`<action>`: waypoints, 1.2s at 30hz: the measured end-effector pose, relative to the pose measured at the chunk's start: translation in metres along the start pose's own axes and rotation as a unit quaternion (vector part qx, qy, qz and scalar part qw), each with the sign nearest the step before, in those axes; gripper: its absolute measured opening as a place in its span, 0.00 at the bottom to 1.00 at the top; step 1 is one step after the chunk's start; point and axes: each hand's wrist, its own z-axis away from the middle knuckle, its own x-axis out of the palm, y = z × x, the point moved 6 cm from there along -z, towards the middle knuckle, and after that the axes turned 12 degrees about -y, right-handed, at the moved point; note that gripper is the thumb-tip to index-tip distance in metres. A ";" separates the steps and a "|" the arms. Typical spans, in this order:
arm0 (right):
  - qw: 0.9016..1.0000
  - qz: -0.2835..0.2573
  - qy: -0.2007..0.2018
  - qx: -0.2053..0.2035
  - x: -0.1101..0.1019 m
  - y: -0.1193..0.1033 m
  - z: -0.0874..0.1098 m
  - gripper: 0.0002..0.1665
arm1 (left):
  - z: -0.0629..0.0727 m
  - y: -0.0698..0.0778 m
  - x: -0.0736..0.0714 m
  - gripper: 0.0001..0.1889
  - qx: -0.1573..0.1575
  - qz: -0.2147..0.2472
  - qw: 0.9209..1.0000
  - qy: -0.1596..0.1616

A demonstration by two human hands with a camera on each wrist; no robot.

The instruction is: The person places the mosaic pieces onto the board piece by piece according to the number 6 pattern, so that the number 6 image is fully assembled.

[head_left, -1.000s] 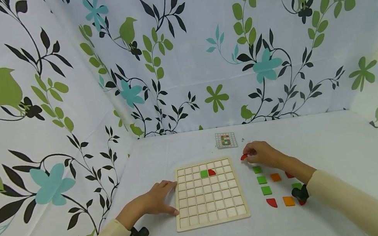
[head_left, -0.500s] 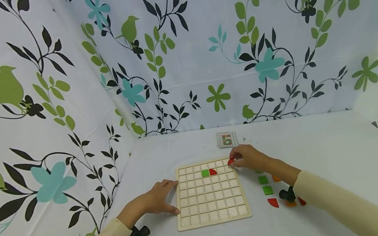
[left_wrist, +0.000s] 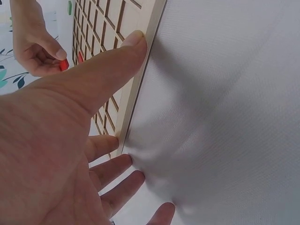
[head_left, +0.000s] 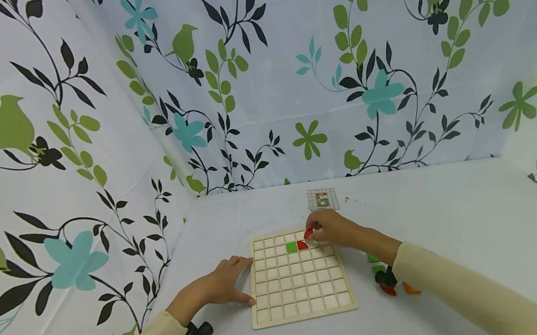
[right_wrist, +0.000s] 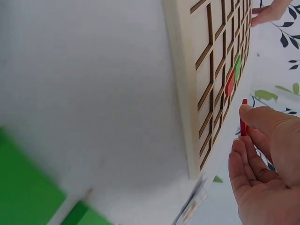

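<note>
A light wooden board (head_left: 300, 291) with a grid of square recesses lies on the white table. In its upper rows sit a green square tile (head_left: 291, 247) and, touching it on the right, a red quarter-circle tile (head_left: 302, 245). My right hand (head_left: 335, 229) pinches another red tile (right_wrist: 243, 117) between thumb and fingers, over the board's far part. Along the board's left edge, my left hand (head_left: 224, 282) rests with fingers spread; in the left wrist view its thumb (left_wrist: 133, 42) lies on the wooden rim.
Behind the board lies a small card (head_left: 322, 199) printed with a coloured grid pattern. Loose tiles lie right of the board, partly under my right forearm: green squares (head_left: 373, 258), an orange tile (head_left: 411, 288) and a red one (head_left: 388, 290). A patterned cloth hangs behind the table.
My right hand has carried the red tile leftward from beside the loose tiles to over the board's far part. The left hand stays at the board's edge.
</note>
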 end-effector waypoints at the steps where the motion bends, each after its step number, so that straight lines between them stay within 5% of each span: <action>1: 1.000 0.003 -0.003 -0.002 0.002 -0.003 -0.002 0.07 | 0.000 0.000 0.000 0.53 0.000 0.000 1.000 0.000; 18: 0.998 0.039 -0.031 -0.031 0.022 -0.035 -0.026 0.07 | 0.002 0.005 -0.002 0.52 0.016 0.001 1.000 -0.001; 36: 0.993 0.075 -0.086 -0.033 0.039 -0.054 -0.049 0.09 | 0.001 0.002 -0.001 0.52 -0.001 -0.003 1.000 0.004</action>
